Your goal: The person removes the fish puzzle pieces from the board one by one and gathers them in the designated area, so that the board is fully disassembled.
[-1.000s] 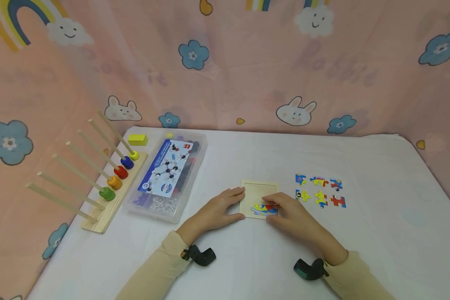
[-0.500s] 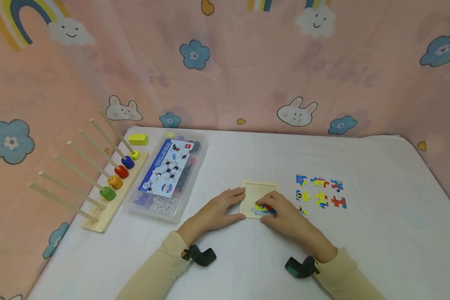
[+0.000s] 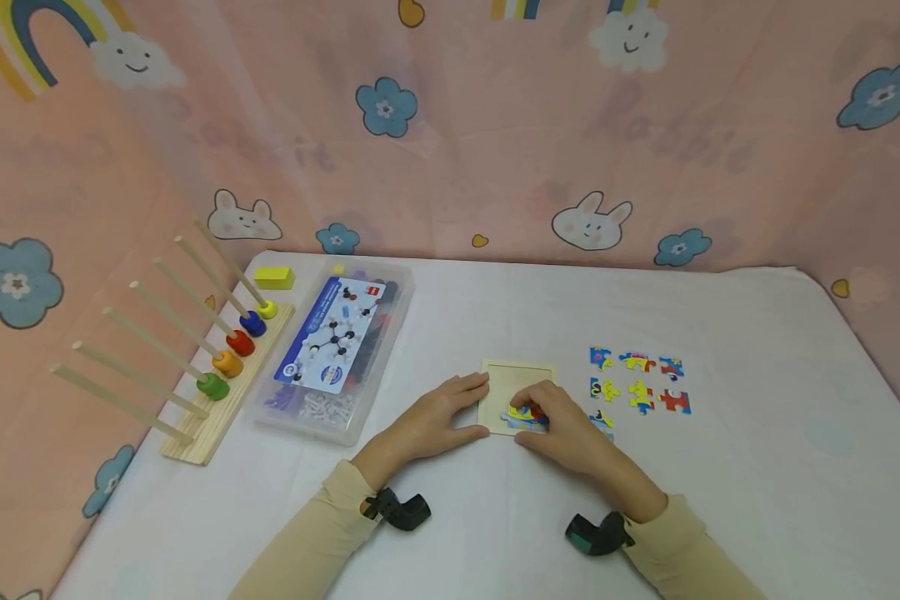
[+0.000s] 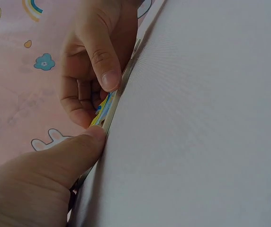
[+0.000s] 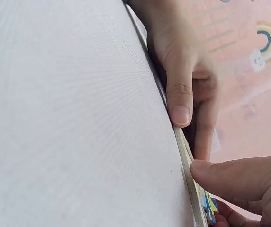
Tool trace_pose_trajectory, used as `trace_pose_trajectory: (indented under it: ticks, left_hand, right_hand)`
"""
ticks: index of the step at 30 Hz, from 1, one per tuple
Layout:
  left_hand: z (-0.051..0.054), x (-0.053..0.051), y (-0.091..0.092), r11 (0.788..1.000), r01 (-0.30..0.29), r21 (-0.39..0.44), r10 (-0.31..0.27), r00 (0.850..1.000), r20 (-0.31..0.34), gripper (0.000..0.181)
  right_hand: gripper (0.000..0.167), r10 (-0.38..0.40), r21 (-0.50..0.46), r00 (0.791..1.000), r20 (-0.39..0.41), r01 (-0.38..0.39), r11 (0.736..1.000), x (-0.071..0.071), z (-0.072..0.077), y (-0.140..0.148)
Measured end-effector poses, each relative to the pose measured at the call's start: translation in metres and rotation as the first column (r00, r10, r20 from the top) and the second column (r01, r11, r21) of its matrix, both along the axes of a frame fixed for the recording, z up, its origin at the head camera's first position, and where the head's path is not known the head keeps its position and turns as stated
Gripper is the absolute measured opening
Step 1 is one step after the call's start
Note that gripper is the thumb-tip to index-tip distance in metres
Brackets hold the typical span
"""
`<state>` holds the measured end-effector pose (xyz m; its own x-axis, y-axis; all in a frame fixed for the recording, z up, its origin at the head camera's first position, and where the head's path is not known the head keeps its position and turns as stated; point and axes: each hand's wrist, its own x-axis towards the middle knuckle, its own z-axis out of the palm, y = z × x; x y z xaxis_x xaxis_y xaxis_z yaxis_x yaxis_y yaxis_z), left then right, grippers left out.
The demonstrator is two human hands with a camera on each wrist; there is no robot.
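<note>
A shallow wooden puzzle tray (image 3: 500, 375) lies on the white table, with joined colourful puzzle pieces (image 3: 516, 422) along its near side. My left hand (image 3: 432, 421) rests against the tray's left edge, fingers extended and thumb at the near corner. Over the near right part of the tray, my right hand (image 3: 566, 429) has curled fingers around a puzzle piece (image 5: 211, 211), thumb by the tray's near edge. That hand hides part of the picture. Loose puzzle pieces (image 3: 641, 397) lie in rows to the right of the tray, the nearest row partly covered by my right hand.
A clear plastic case (image 3: 330, 358) with a molecule label stands left of the tray. Beyond it is a wooden peg rack (image 3: 217, 408) with coloured beads on several pegs. A yellow block (image 3: 273, 277) sits near the back edge. Patterned pink cloth (image 3: 480, 150) hangs behind the table.
My right hand has shifted slightly left over the tray, uncovering part of a loose piece in the nearest row. My left hand has stayed at the tray's left edge.
</note>
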<state>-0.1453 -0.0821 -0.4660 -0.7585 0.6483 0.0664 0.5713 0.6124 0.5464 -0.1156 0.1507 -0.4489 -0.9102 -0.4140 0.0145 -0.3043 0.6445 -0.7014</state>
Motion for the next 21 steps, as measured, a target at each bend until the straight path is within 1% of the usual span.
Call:
trace_pose_trajectory:
  ticks: [7,15,21]
  left_hand:
    - [0.0012,0.0,-0.0001,1.0,-0.004,-0.008,0.004,1.0,0.0,0.066]
    - [0.0032,0.0005,0.0001,1.0,-0.001,-0.003,0.001,1.0,-0.002,0.066]
    - [0.0018,0.0013,-0.0002,1.0,0.0,-0.013,0.0,1.0,-0.007,0.066]
  right_hand:
    - [0.031,0.004,0.023,1.0,-0.024,-0.004,1.0,0.001,0.0024,0.0018]
    - [0.034,-0.001,0.044,0.999,-0.036,0.003,0.999,0.0014,0.0053,0.002]
    - [0.033,-0.002,0.055,0.999,-0.036,0.004,0.998,0.0023,0.0065,0.0018]
